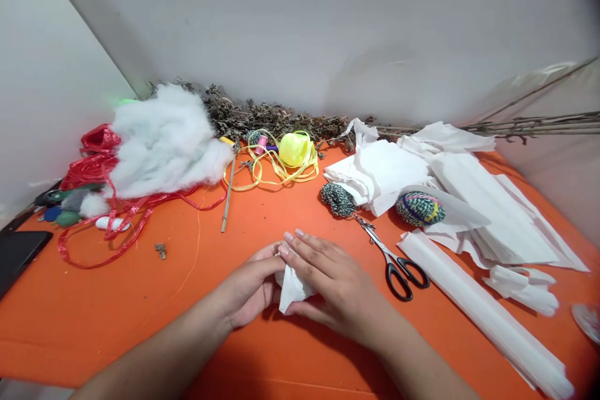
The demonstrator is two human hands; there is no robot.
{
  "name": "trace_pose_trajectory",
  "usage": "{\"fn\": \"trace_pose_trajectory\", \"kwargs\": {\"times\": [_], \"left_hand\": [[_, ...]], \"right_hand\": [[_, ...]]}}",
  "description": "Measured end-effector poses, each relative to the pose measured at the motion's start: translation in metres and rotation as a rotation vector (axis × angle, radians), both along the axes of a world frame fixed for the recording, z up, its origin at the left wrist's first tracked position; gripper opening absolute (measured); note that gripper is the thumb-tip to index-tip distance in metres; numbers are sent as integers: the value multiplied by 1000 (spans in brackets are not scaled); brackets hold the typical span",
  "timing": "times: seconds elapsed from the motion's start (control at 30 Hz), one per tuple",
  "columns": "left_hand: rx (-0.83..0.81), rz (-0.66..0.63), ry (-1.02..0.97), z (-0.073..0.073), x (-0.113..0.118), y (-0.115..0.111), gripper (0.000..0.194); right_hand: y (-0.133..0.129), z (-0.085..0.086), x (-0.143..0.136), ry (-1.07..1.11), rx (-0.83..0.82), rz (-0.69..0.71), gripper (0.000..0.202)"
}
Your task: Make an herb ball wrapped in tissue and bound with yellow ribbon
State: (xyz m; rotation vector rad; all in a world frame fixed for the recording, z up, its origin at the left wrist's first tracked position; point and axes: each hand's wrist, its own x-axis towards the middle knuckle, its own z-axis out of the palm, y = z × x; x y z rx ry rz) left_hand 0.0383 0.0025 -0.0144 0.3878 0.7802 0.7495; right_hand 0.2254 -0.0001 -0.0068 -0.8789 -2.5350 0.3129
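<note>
A small piece of white paper (294, 289) is held between both hands near the middle of the orange table. My left hand (253, 284) curls around its left side, fingers closed on it. Over its right side and top lies my right hand (328, 275), its fingers together and pressing the paper from above. One pointed corner of the paper sticks out toward me. Whatever lies inside the paper is hidden. Black-handled scissors (394, 262) rest to the right of my right hand, blades pointing away to the left.
White fluffy stuffing (164, 144) and red ribbon (134, 225) lie at the left. Yellow ribbon (293, 151), a thin stick (229, 194) and dried stems (262, 117) are behind. White paper sheets (487, 206), a paper roll (487, 312) and yarn balls (420, 209) cover the right.
</note>
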Motion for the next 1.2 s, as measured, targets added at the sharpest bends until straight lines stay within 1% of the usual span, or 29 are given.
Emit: {"fn": "trace_pose_trajectory", "kwargs": {"times": [0.17,0.27,0.37,0.43,0.47,0.53,0.6,0.67,0.73,0.8,0.9,0.97,1.07,1.2], "left_hand": [[-9,-21,-64,5,-2,1,25],[-24,-26,-147,7,-5,4,31],[-31,-35,-215,9,-7,6,40],[-16,-46,-206,11,-8,7,42],[-6,-52,-196,12,-8,6,42],[20,-62,-177,14,-8,4,44],[74,-81,-156,14,-8,2,48],[179,-91,-95,13,-7,-1,52],[316,-89,19,11,-5,-3,61],[417,-72,131,8,-3,-5,66],[455,-27,212,6,0,-7,61],[452,-2,253,7,1,-8,57],[446,21,332,10,2,-8,54],[393,31,369,11,3,-7,58]], "right_hand": [[-1,-1,2,76,-15,6,62],[-1,-2,4,119,-17,-19,58],[1,-2,6,169,-66,-69,64],[2,-3,6,213,-139,-84,71],[3,-3,6,241,-182,-86,71],[5,-3,6,315,-270,-96,65],[5,-2,6,412,-364,-140,57],[5,1,5,533,-459,-228,48],[4,5,5,657,-550,-301,39],[4,8,3,748,-662,-313,37],[3,8,-1,839,-873,-301,42],[3,5,-5,896,-960,-330,43],[2,1,-8,920,-951,-374,41],[1,-1,-8,784,-763,-433,37]]}}
